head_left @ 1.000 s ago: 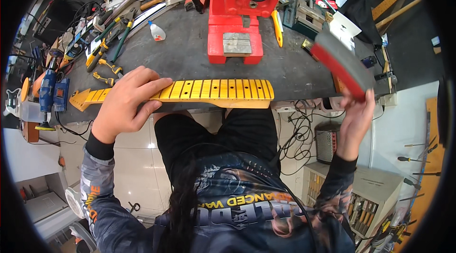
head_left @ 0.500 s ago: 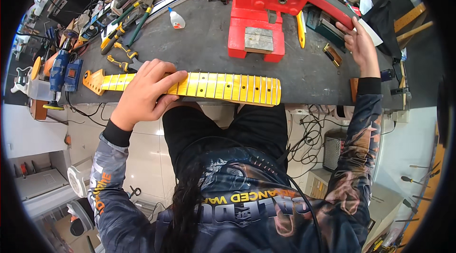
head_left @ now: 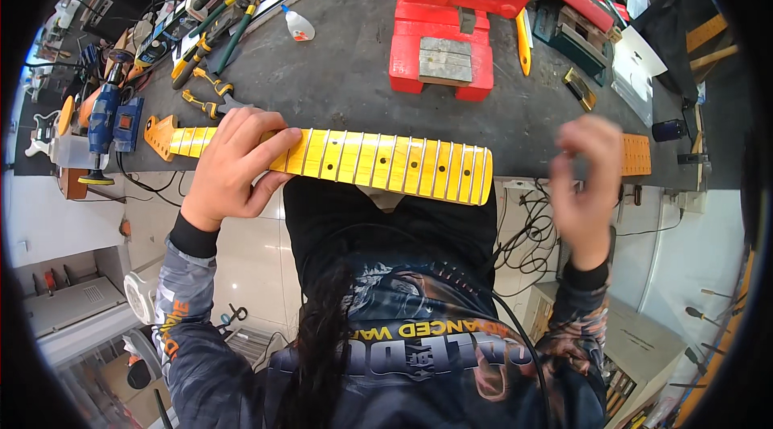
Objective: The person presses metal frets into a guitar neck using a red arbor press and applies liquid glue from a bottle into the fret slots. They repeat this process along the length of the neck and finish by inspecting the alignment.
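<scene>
A yellow guitar neck with metal frets and black dot inlays lies across the table's front edge. Its headstock points left, and its heel reaches out over my lap. My left hand grips the neck towards the headstock end, fingers over the fretboard and thumb at the near edge. Off to the right of the heel, my right hand is raised by the table edge, apart from the neck. Motion smears its fingers, so what they hold, if anything, does not show.
A red press stands at the back middle. Yellow-handled pliers lie beyond my left hand, and a small white bottle farther back. Right of the press are a yellow knife and a brass-coloured block. A rotary tool sits far left.
My right hand has come back from the red-handled tool at the far right, down towards the table edge. The neck's heel end has swung slightly towards me, still in my left hand.
</scene>
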Tool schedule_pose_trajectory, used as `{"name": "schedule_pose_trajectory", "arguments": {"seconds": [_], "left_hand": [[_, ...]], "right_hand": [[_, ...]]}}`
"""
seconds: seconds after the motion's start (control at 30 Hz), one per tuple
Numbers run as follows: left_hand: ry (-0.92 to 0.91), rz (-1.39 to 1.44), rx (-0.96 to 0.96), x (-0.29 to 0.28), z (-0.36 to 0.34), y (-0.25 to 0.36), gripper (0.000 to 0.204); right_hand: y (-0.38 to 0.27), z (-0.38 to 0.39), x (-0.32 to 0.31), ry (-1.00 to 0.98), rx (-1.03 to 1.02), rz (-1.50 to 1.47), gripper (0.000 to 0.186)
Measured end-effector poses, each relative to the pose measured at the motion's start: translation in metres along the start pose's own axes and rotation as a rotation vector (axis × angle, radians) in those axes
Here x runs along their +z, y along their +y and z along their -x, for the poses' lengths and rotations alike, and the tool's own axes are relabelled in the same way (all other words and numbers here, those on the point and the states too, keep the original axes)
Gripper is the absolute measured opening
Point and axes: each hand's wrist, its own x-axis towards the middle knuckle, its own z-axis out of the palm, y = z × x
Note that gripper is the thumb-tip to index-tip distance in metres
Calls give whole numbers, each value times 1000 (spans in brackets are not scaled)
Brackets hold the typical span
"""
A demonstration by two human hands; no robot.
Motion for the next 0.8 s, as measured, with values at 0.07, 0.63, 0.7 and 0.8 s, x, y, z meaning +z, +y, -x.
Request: {"name": "schedule_pose_trajectory", "arguments": {"seconds": [0.07, 0.63, 0.7, 0.8], "left_hand": [[2, -16, 3, -3, 1, 2, 55], [69, -50, 88, -24, 4, 6, 43], [67, -48, 91, -27, 4, 7, 42], [67, -70, 85, -29, 3, 7, 41]], "right_hand": [[-24, 11, 24, -81, -133, -30, 64], [-46, 5, 40, 14, -424, 34, 46], [-48, 4, 39, 10, -422, 29, 47], [-48, 1, 39, 18, -437, 25, 46]]}}
